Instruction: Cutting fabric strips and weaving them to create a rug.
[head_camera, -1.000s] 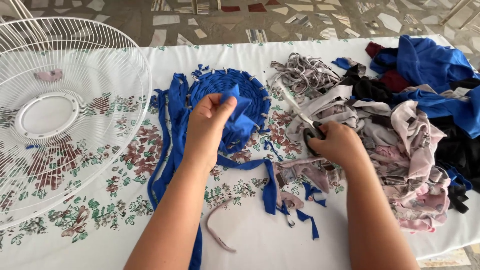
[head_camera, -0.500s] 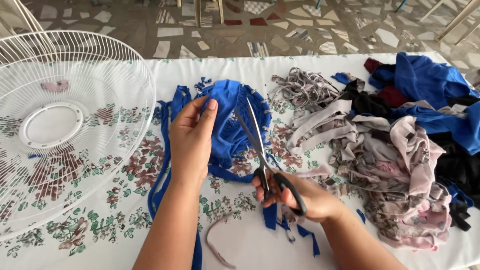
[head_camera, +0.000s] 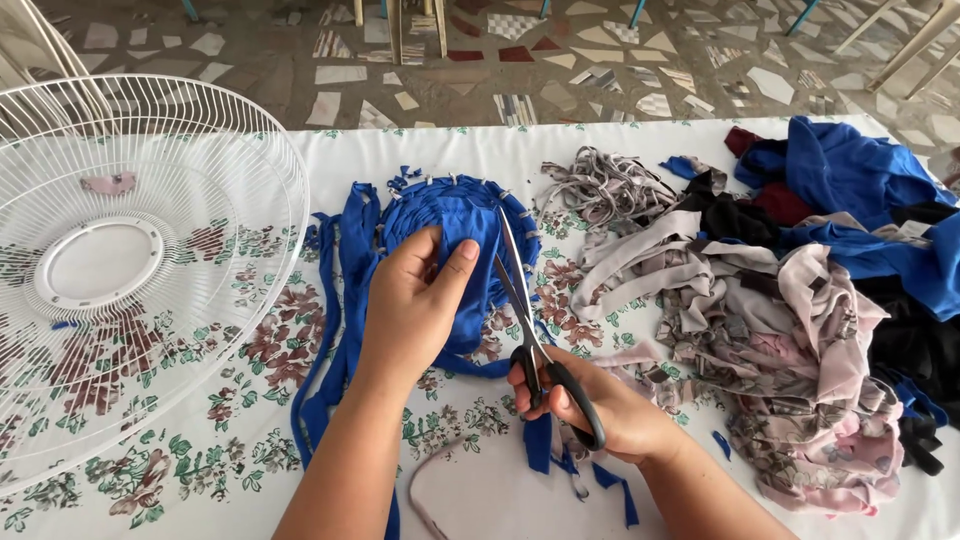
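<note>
Meanwhile, right hand (head_camera: 600, 410) clamps scissors (head_camera: 530, 330) beside blue fabric (head_camera: 450, 225).
Left hand (head_camera: 415, 300) presses flat, fingers together, on the fabric atop the floral surface (head_camera: 250, 400).

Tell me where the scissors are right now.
In the head view, the scissors are in the right hand at the table's middle, blades pointing away along the right edge of the blue cloth under the left hand.

Two bare forearms and hands seen from above

The left hand (head_camera: 415, 305) and right hand (head_camera: 590, 405) enter from the lower edge, each on an uncovered forearm; no sleeve, glove, ring, bracelet or watch shows on either. Fingernails on the left hand are short and unpainted; those on the right hand are too hidden to tell
</note>
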